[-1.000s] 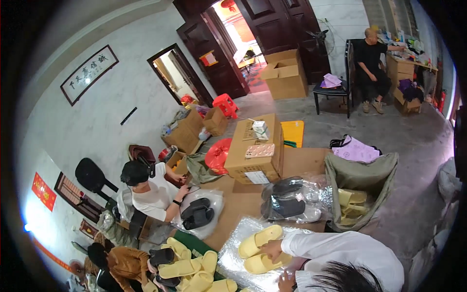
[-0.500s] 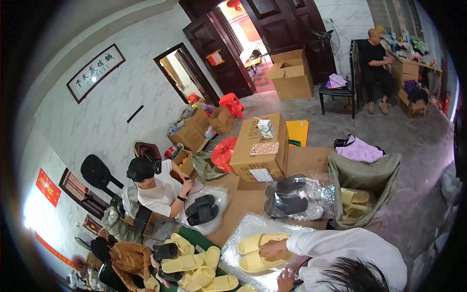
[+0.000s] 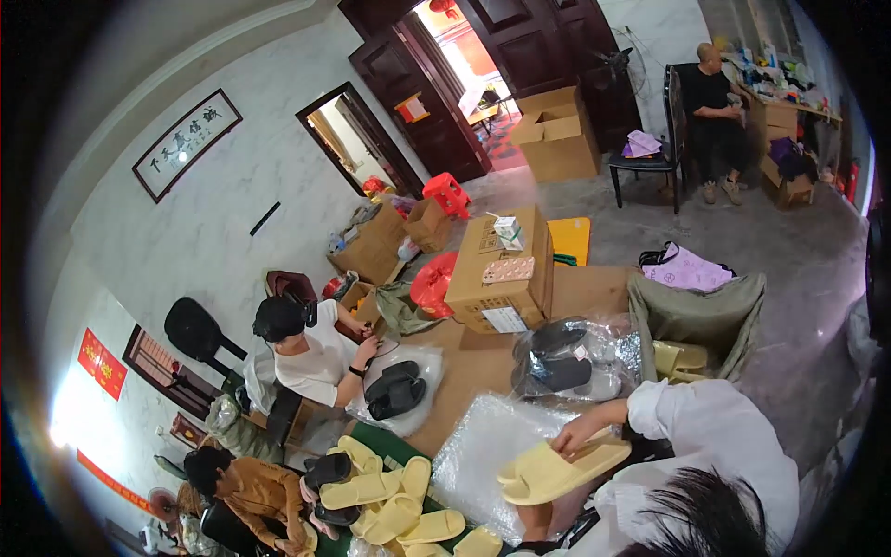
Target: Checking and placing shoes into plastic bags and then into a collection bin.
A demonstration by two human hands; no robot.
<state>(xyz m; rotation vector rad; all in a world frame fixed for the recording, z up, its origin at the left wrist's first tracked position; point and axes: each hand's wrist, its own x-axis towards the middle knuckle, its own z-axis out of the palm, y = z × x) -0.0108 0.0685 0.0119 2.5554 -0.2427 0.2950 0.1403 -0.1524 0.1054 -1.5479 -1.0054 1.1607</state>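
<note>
Yellow slide slippers, held.
Right hand: gripping slippers over clear plastic sheeting. Left hand: just below, grip unclear.

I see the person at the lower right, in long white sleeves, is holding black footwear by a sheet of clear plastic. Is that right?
Not quite: the head view shows yellow footwear, not black. The person in long white sleeves at the lower right is indeed holding it by the sheet of clear plastic.
</note>
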